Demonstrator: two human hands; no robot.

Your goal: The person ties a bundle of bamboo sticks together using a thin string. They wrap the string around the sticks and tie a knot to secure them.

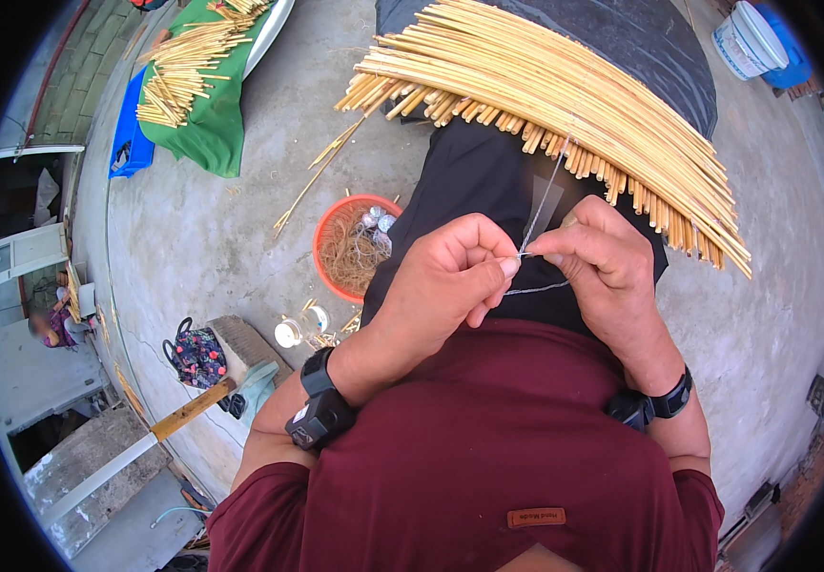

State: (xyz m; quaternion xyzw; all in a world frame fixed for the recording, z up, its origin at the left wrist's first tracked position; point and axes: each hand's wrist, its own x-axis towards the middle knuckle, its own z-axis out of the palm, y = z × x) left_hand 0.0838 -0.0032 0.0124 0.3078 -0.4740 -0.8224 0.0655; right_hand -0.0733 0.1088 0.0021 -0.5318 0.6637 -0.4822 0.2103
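My left hand [445,286] is pinched on a thin silvery thread [557,170], thumb against forefinger, the other fingers curled. Close beside it, my right hand [607,267] also pinches the thread at nearly the same spot. The thread runs up from my fingers to a curved row of pale straw stalks [536,76] lying over dark cloth [417,229] in front of me; another length stretches sideways below my fingertips. A narrow translucent strip [543,200] shows just behind the thread, partly hidden by my hands.
Left of me are an orange basket [321,238] with fibres and silvery balls, a jar [302,324], and a floral bag [193,353]. More straws [188,67] lie on green cloth [212,153] beside a blue tray [126,153]. A person [54,329] is at far left; a bucket [746,43] stands back right.
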